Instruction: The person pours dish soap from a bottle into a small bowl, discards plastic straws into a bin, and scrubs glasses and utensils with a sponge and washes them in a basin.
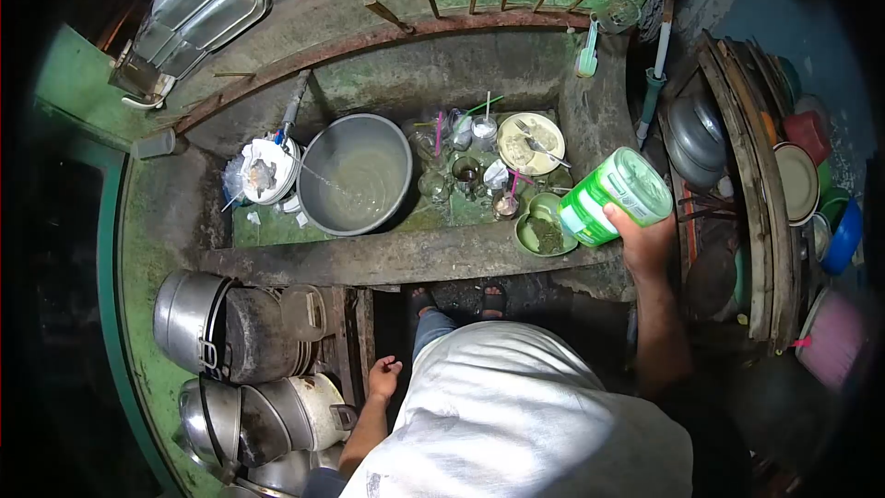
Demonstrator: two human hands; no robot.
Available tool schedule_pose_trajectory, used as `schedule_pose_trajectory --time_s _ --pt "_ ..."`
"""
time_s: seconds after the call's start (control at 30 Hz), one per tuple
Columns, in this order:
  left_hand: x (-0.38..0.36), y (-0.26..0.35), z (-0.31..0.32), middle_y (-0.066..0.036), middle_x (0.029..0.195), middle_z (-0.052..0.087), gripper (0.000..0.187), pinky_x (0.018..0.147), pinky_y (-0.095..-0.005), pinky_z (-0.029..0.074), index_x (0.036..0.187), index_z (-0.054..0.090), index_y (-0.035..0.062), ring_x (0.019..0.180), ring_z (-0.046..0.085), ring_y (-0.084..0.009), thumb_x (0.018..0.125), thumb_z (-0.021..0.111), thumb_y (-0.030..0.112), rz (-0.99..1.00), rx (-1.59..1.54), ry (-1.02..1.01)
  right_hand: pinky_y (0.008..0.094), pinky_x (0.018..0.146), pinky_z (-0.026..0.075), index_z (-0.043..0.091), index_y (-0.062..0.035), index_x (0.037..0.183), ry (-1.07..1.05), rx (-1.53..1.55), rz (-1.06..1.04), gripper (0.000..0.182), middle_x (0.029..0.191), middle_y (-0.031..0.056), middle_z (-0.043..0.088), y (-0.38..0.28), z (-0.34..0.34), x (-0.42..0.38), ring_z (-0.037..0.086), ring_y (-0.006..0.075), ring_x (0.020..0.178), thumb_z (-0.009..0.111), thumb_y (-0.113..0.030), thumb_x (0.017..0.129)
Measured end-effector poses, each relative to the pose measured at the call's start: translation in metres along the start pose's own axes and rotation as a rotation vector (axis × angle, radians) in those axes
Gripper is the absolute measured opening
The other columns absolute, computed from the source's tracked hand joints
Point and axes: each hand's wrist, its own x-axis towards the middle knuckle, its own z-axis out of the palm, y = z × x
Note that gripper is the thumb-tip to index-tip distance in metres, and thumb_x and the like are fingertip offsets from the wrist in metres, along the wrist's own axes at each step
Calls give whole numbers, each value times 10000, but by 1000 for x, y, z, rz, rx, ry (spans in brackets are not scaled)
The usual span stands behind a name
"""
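Note:
My right hand grips a green plastic jar with a white label, tilted on its side over the right end of the concrete sink. Just below the jar sits a small green bowl holding dark residue. My left hand hangs at my side, fingers loosely curled, holding nothing, near a stack of metal pots. A thin stream of water runs from a tap into a large grey basin in the sink.
Several glasses with straws, a plate with spoons and stacked white dishes fill the sink. A rack of plates and coloured bowls stands at the right. Metal trays lie back left. A brush and mop lean behind.

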Motion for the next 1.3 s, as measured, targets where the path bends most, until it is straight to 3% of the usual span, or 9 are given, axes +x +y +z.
schedule_pose_trajectory --time_s 0.47,0.53,0.63,0.73,0.9,1.03,1.17,1.2,1.3 --pt "7 30 19 -13 902 658 300 787 -237 491 1169 626 -5 835 592 -86 887 677 85 141 -84 42 329 930 469 564 63 1208 193 367 28 355 1148 124 635 44 -12 13 613 194 1041 618 21 860" --pt "0 67 31 -16 935 666 278 767 -230 499 1163 632 -8 827 593 -74 897 660 65 318 -174 -10 360 933 473 543 2 1243 301 618 195 301 1204 99 606 87 -38 13 593 206 1091 568 -113 967" --pt "-29 160 48 -95 1038 696 266 829 -257 529 1183 629 -10 949 656 -120 926 613 58 453 -298 -154 431 998 462 540 -62 1276 13 939 461 367 1233 90 629 102 -42 3 599 239 1135 482 -316 1017" --pt "-63 259 48 -83 1131 672 363 881 -270 515 1256 609 47 976 650 -145 900 669 92 696 -24 -213 434 1026 446 535 -66 1286 158 841 689 420 1266 89 609 93 17 -9 583 249 1169 479 -377 1009" --pt "-90 355 34 -157 1492 352 766 1088 -432 378 1470 367 136 1352 400 -340 797 729 88 1148 210 -137 424 994 464 546 -96 1304 -388 972 963 498 1263 72 617 58 138 -39 598 236 1149 445 -475 996" --pt "-88 349 7 -166 1437 444 632 1091 -463 370 1323 529 124 1331 421 -386 732 750 97 1379 337 107 434 993 468 531 -105 1311 -668 982 1154 530 1255 88 613 49 206 -77 593 249 1152 469 -512 977" --pt "-86 307 -28 -123 1243 606 532 999 -421 456 1125 606 81 1199 557 -335 626 786 47 1304 300 190 465 958 484 520 -59 1301 -922 758 1461 586 1219 136 623 58 218 -91 619 289 1090 463 -542 974" --pt "-89 296 -39 -127 1214 618 549 971 -414 473 1116 608 78 1156 582 -331 607 813 73 1190 237 248 479 930 497 528 -27 1276 -1138 615 1393 558 1180 180 626 73 206 -81 640 300 1033 494 -499 979" --pt "-76 258 -75 -149 1104 650 574 887 -392 513 1085 597 51 1016 644 -313 597 884 152 946 61 559 461 912 505 551 -8 1219 -1008 16 753 398 1137 209 626 74 156 -65 640 326 1015 638 -246 912"
